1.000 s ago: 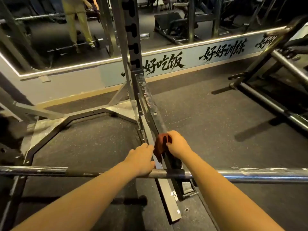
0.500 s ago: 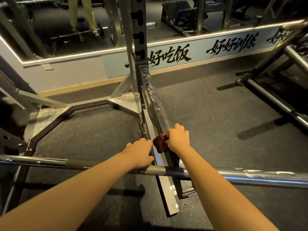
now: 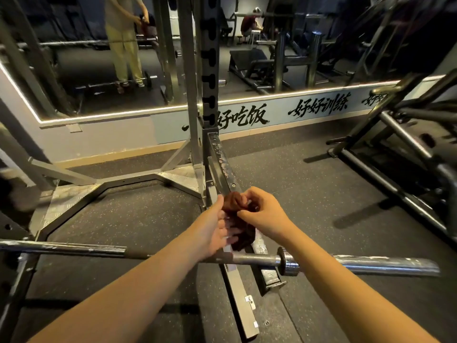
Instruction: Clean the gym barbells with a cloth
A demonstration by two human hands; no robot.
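Right hand, centre frame, pinches the dark red cloth with curled fingers. Left hand lies against the cloth's left side, fingers extended and blurred. The cloth is held just above the barbell, which spans the lower frame horizontally in front of the rack upright.

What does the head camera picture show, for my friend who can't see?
The right hand pinches a dark red cloth, the left hand touching it, just above a steel barbell lying across a rack. A wall mirror is behind.
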